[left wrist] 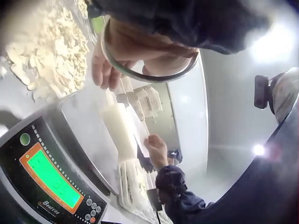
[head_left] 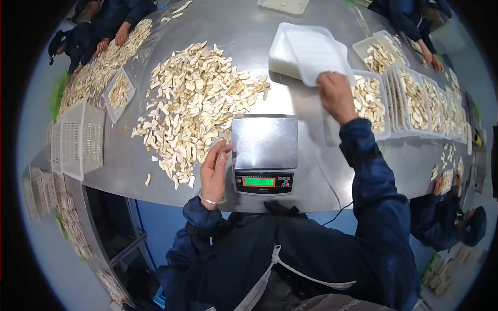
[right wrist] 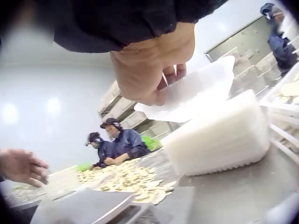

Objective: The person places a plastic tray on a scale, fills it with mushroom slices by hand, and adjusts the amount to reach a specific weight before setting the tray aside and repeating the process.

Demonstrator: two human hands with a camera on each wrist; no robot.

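Right hand (head_left: 337, 96) pinches the top tray (head_left: 317, 54) off the tray stack (head_left: 282, 54), at 12 o'clock from the scale (head_left: 264, 153). Left hand (head_left: 213, 171) apparently empty, fingers relaxed, beside slices (head_left: 194, 103).

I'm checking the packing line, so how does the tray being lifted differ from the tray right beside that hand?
The lifted tray is empty; the tray beside the hand holds pale slices. The lifted tray is tilted in the right hand above a stack; the filled one sits flat on the table. Both are white plastic.
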